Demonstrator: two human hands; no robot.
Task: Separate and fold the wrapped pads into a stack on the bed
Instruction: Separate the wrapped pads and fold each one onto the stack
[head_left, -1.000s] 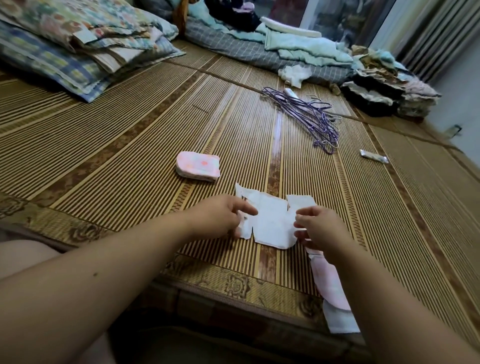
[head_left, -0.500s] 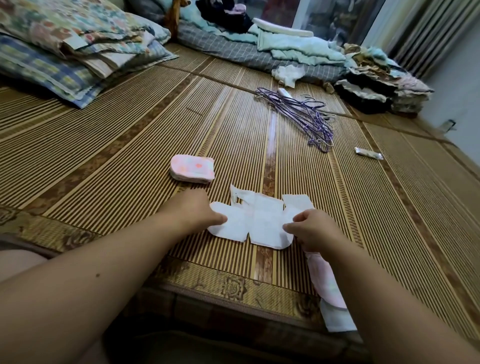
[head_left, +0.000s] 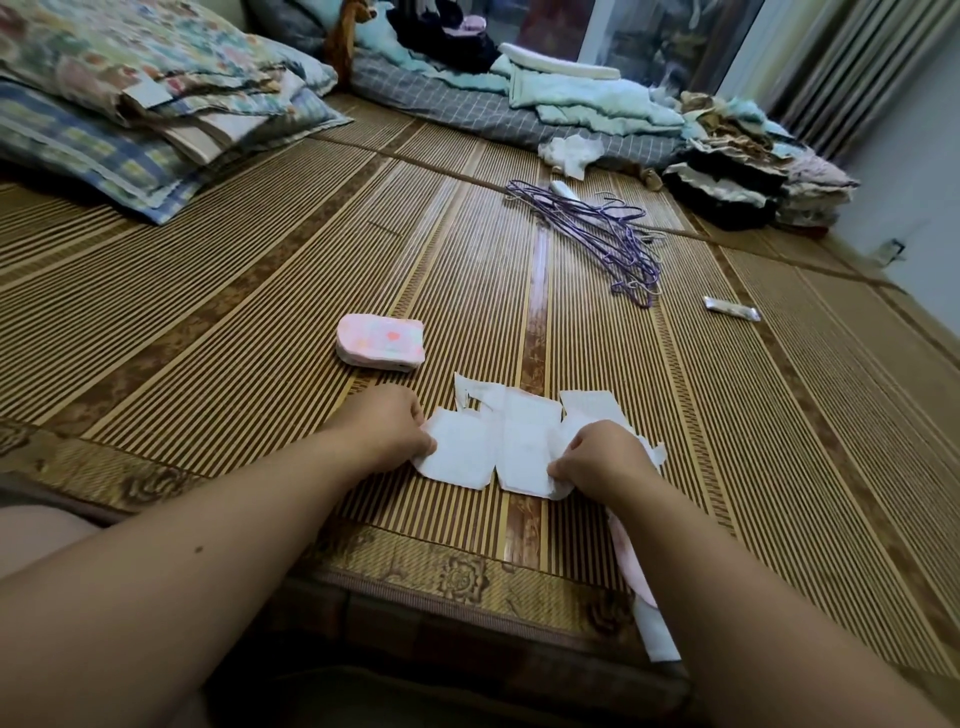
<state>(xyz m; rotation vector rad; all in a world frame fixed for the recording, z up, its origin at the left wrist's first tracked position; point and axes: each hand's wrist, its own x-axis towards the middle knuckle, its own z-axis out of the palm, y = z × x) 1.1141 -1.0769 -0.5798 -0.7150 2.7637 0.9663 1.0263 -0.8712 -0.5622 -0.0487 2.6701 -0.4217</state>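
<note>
White pad (head_left: 511, 447): lying unfolded and flat on the bamboo mat (head_left: 260, 322), spanning between both hands.
Left hand (head_left: 387, 434): pinching the pad's left end.
Right hand (head_left: 602, 457): gripping the pad's right end.
Folded pink stack (head_left: 380, 342): sitting just beyond the left hand, apart from it.
Pink wrapper (head_left: 631, 564): showing under the right forearm.
Writing: none I am able to read.

I see both hands on white unfolded pad (head_left: 498, 447), flat on bamboo mat (head_left: 260, 322). L hand (head_left: 387, 428) pinches left end, R hand (head_left: 602, 460) pinches right end. Pink folded stack (head_left: 380, 342) just beyond L hand. Purple hangers (head_left: 602, 234) further back, well apart.
</note>
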